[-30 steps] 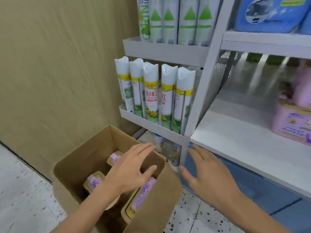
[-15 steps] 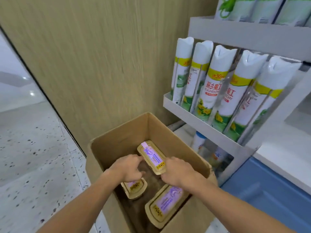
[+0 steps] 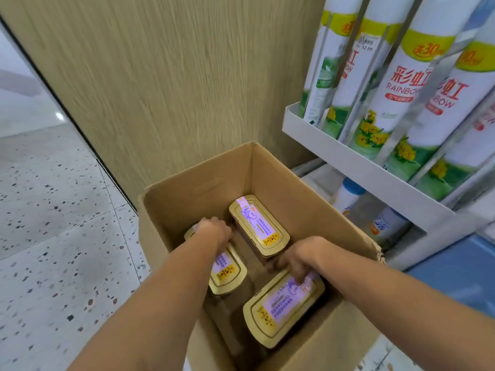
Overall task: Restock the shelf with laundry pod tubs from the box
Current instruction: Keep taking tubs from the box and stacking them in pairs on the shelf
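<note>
An open cardboard box (image 3: 192, 183) stands on the floor with three laundry pod tubs inside, each with a gold lid and a purple label. My left hand (image 3: 214, 231) is down in the box, its fingers curled over the far end of the left tub (image 3: 227, 271). My right hand (image 3: 300, 257) reaches in from the right, with fingers pressed on the far edge of the near right tub (image 3: 281, 306). The far tub (image 3: 258, 226) stands untouched between the two hands.
A white side rack (image 3: 356, 167) at the right holds several tall spray cans (image 3: 391, 84), with bottles (image 3: 348, 196) on the floor under it. A wood-grain wall panel (image 3: 174, 76) rises behind the box. Speckled floor tiles (image 3: 53, 236) spread to the left.
My view has dropped closer to the box. Both hands went from above the box down into it, the left settling on the left tub and the right on the near right tub.
</note>
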